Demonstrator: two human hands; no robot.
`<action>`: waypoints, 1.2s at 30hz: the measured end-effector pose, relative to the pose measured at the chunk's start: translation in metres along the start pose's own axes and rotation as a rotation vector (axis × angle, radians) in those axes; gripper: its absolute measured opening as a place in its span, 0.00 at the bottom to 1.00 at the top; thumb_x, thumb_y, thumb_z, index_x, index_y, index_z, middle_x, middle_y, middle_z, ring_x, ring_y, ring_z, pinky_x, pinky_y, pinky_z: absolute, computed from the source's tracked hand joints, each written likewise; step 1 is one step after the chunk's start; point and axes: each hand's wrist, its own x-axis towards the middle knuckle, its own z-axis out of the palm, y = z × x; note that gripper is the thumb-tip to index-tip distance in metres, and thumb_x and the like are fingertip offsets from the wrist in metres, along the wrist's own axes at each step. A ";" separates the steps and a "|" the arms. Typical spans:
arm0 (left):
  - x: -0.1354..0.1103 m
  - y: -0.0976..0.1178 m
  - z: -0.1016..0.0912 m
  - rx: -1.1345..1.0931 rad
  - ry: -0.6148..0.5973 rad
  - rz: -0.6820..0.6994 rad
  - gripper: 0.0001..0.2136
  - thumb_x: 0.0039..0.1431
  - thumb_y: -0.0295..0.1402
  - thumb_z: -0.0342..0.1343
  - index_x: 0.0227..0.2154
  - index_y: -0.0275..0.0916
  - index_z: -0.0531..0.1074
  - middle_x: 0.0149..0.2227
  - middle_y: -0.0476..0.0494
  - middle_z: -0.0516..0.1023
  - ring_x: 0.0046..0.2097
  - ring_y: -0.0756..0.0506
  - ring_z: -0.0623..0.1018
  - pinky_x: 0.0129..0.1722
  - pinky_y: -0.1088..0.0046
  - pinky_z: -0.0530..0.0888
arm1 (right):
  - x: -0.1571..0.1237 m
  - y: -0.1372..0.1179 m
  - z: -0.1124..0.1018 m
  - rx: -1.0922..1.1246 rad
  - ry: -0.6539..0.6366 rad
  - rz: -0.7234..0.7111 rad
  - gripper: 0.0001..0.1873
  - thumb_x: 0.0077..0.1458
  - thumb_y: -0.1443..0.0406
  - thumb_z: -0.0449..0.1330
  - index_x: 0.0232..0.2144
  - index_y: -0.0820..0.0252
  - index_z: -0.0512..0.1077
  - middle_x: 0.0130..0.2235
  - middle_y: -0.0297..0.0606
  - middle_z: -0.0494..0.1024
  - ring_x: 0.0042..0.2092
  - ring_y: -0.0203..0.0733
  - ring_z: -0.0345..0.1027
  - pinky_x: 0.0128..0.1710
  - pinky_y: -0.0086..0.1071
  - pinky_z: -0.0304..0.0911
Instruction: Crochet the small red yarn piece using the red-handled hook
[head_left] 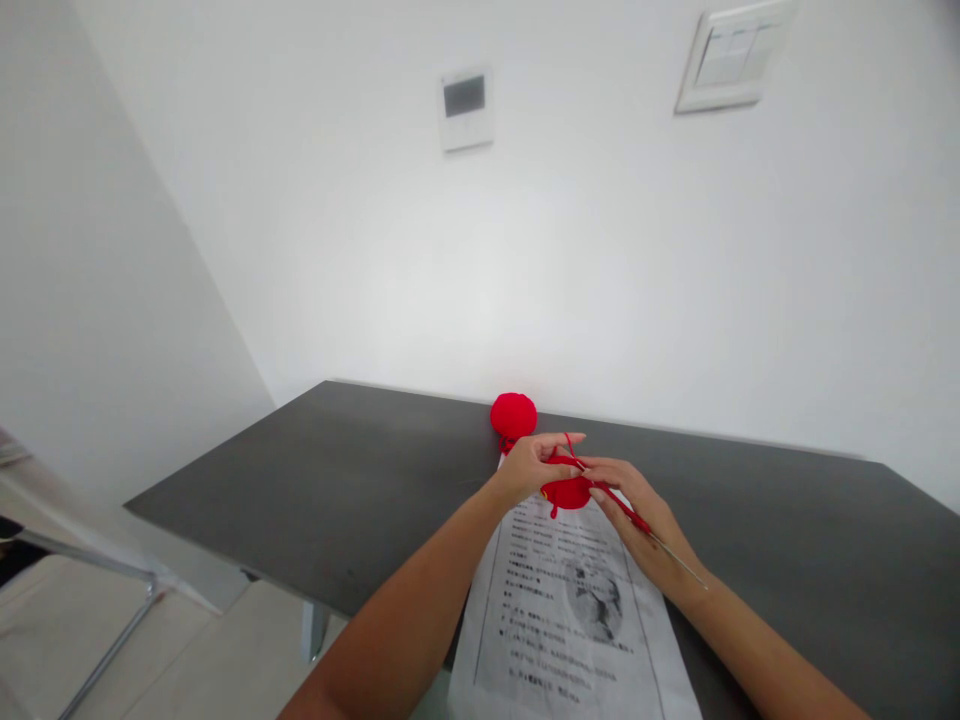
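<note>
My left hand (pixel 529 467) pinches a small red crocheted piece (pixel 568 492) over the dark table (pixel 322 470), with red yarn looped across its raised forefinger. My right hand (pixel 637 525) is closed round a thin crochet hook (pixel 649 530) with a red grip, whose tip meets the red piece. A ball of red yarn (pixel 514 414) rests on the table just behind my left hand, by the wall. A printed sheet of paper (pixel 570 620) with text and a picture lies under both hands.
The table stands against a white wall carrying a small control panel (pixel 465 105) and a light switch plate (pixel 735 55). A metal chair frame (pixel 97 590) is at the lower left on a pale floor.
</note>
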 end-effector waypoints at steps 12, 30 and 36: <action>-0.001 -0.011 0.020 -0.069 0.154 -0.037 0.27 0.41 0.31 0.67 0.49 0.34 0.73 0.41 0.41 0.80 0.41 0.44 0.77 0.46 0.69 0.71 | -0.006 0.015 0.018 -0.258 0.116 -0.059 0.08 0.63 0.63 0.51 0.43 0.55 0.68 0.44 0.45 0.72 0.47 0.48 0.67 0.48 0.45 0.65; -0.004 0.007 -0.005 -0.292 -0.254 -0.283 0.24 0.31 0.29 0.71 0.38 0.35 0.79 0.33 0.44 0.80 0.33 0.50 0.75 0.40 0.74 0.67 | -0.001 0.001 -0.001 0.059 0.032 0.138 0.10 0.61 0.59 0.54 0.38 0.53 0.74 0.42 0.40 0.77 0.45 0.44 0.72 0.47 0.39 0.68; -0.006 0.011 -0.010 -0.209 -0.282 -0.285 0.23 0.34 0.32 0.70 0.39 0.36 0.79 0.34 0.43 0.80 0.34 0.50 0.75 0.39 0.75 0.67 | 0.001 -0.001 -0.005 0.126 0.007 0.123 0.10 0.60 0.59 0.56 0.38 0.53 0.76 0.40 0.40 0.79 0.43 0.44 0.74 0.45 0.36 0.70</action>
